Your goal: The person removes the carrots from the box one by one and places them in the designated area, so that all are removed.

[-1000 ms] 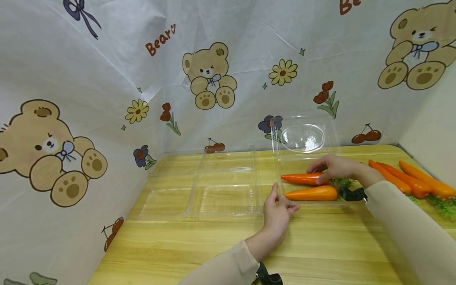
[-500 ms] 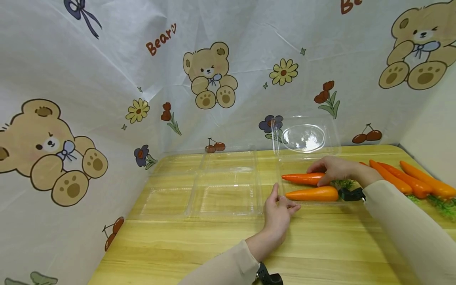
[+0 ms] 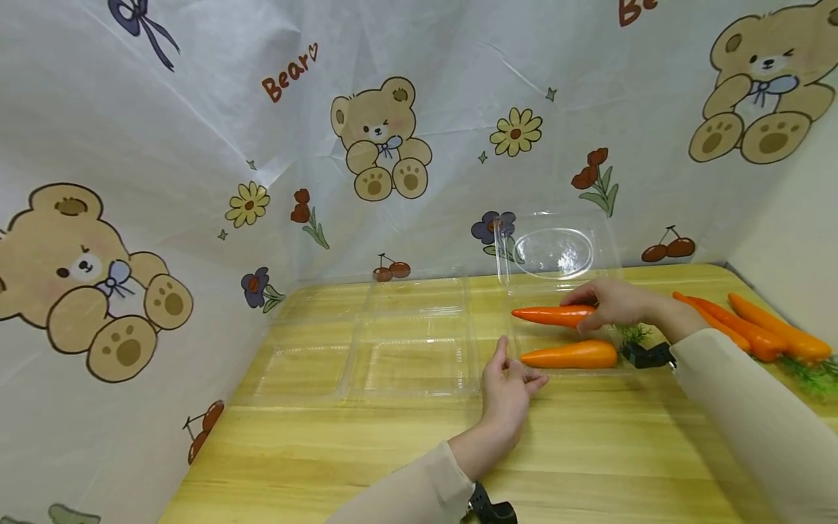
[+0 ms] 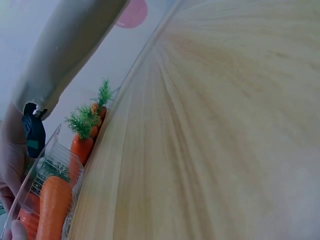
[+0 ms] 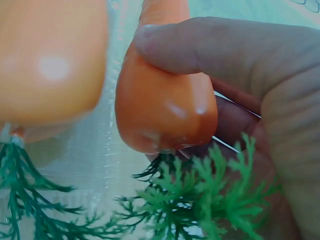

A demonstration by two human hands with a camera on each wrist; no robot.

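Note:
My right hand [image 3: 615,302] grips a red-orange carrot [image 3: 550,315] near its thick leafy end. In the right wrist view my thumb lies across this carrot [image 5: 167,105], above its green leaves [image 5: 200,200]. The carrot's thin end points left, inside a clear hinged plastic box [image 3: 517,342] whose lid [image 3: 556,255] stands raised at the back. A lighter orange carrot [image 3: 569,355] lies in the front of the box, apart from the held one. My left hand [image 3: 507,397] touches the box's front left corner, fingers extended along the side and thumb at the front edge.
Several carrots [image 3: 779,338] with green tops lie on the wooden table [image 3: 406,451] at the right. Two more clear plastic boxes [image 3: 412,364] stand open at the left. A bear-printed cloth [image 3: 452,233] hangs behind, and a pale wall bounds the right.
The carrot in my right hand has shifted slightly toward the back of the box, widening the gap to the front carrot. My left hand stays at the corner.

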